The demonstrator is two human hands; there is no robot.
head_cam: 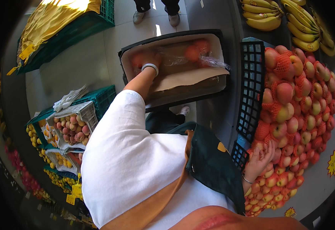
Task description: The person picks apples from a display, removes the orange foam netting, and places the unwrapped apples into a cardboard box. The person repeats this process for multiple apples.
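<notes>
A black crate (pixel 170 37) lined with brown cardboard (pixel 184 79) stands before me. My left hand (pixel 153 59), with a pale bangle at its wrist, reaches down inside its left end. Beside the fingers is a blurred red-orange fruit (pixel 138 59); whether they grip it I cannot tell. More red-orange round fruits (pixel 192 53) lie at the crate's right end, with clear plastic wrap (pixel 213 61) around them. Over to the right, my right hand (pixel 261 157) is at the edge of a heap of apples (pixel 284 93), fingers apart and holding nothing. Many apples wear red foam nets.
A black plastic grid (pixel 250 89) borders the apples. Banana bunches (pixel 263 23) lie at upper right. Peaches fill a white crate (pixel 88 115) at left, near green crates (pixel 105 97). Yellow cloth (pixel 58 23) covers another stack. Someone's shoes (pixel 173 20) stand beyond the black crate.
</notes>
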